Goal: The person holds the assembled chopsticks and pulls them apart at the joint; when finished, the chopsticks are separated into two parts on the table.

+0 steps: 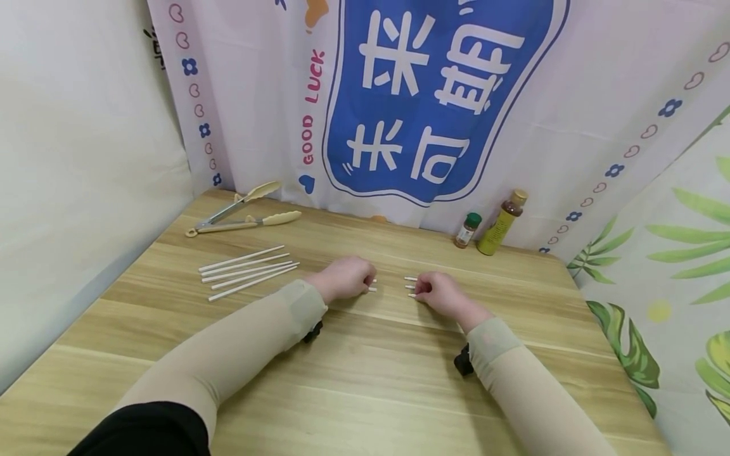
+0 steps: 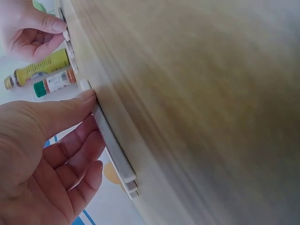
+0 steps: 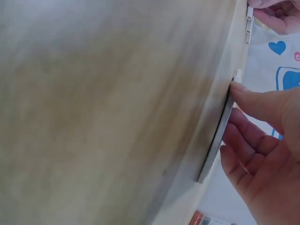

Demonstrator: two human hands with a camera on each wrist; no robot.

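My left hand [image 1: 349, 277] is at the middle of the wooden table, pinching a short white stick [image 2: 112, 138] between thumb and fingers. The stick lies along the tabletop, and ends of other white sticks [image 2: 132, 188] show beside it. To the right, across a small gap, my right hand [image 1: 443, 294] pinches another white stick [image 3: 218, 133], also low against the table. Two more white stick tips [image 1: 410, 278] poke out just beyond its fingers. Each hand hides most of the sticks under it in the head view.
Several long white sticks [image 1: 245, 269] lie side by side on the left. Behind them are spread tongs [image 1: 234, 223] with cream tips. A green-capped small bottle [image 1: 468, 230] and a taller yellow-labelled bottle [image 1: 499, 228] stand at the back right, before a printed cloth [image 1: 256, 114].
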